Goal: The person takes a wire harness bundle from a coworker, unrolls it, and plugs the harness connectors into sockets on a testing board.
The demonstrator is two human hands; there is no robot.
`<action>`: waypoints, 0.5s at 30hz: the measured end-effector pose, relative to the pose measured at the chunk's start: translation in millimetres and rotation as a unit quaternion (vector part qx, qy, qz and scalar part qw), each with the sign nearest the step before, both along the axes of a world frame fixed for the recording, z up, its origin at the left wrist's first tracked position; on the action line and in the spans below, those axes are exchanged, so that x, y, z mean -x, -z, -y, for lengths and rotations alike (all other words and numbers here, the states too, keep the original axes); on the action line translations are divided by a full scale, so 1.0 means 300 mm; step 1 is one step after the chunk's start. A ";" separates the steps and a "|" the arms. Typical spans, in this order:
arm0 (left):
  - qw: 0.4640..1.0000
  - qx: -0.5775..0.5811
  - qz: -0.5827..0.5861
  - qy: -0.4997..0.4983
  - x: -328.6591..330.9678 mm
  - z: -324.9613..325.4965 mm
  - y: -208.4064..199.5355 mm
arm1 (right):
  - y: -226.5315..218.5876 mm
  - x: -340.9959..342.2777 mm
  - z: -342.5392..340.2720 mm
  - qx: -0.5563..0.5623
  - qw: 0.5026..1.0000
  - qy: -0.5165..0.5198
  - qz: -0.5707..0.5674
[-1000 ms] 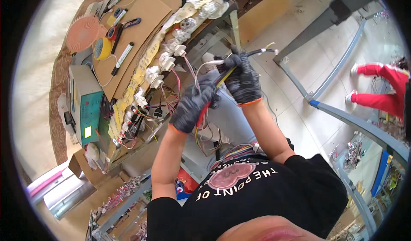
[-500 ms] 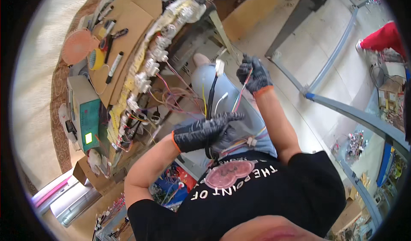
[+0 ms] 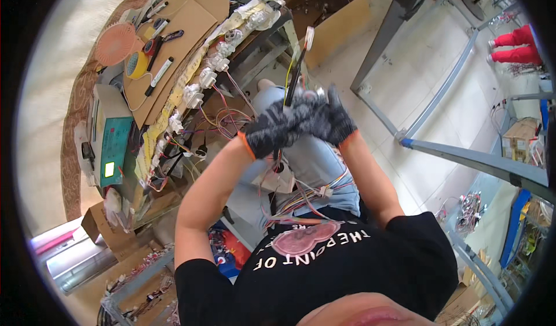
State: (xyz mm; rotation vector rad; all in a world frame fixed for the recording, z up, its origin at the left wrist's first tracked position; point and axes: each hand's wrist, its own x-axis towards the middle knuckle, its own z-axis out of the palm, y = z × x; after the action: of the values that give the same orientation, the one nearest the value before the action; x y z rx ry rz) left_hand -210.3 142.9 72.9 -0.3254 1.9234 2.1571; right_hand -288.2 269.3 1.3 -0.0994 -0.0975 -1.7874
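Both hands wear dark grey knit gloves with orange cuffs. My left hand (image 3: 272,132) is closed around a wire harness above my lap. A black-sleeved cable (image 3: 294,83) of the harness sticks up past this hand, ending in a white connector (image 3: 309,36); a yellow wire runs beside it. My right hand (image 3: 335,120) lies against the left hand's fingers, thumb raised. Its other fingers are blurred and partly hidden, so its grip does not show. Small white connector ends show just above the hands. Below, multicoloured wires (image 3: 307,197) with a white connector (image 3: 325,191) lie across my lap.
At left, a workbench edge carries a row of plastic-wrapped connectors (image 3: 207,78) with wires hanging. Cardboard (image 3: 191,25) holds markers, yellow tape (image 3: 137,65) and a knife. A teal device (image 3: 116,140) stands nearby. Grey metal frame bars (image 3: 463,155) cross at right; a cardboard box (image 3: 341,25) stands ahead.
My right hand has come left and down from its raised place, where it held thin wires out, to meet my left hand. The left hand has risen slightly, with the harness still in it.
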 end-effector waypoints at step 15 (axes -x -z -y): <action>0.940 -0.246 -0.010 -0.237 -0.011 -0.149 0.281 | -0.017 0.352 0.148 -0.198 0.907 0.338 -0.152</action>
State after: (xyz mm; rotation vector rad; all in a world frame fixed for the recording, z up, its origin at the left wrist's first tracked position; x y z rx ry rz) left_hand -207.0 187.7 -11.5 -0.7251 1.3279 2.8553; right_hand -393.9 224.8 6.4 -0.1281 0.5934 -2.4191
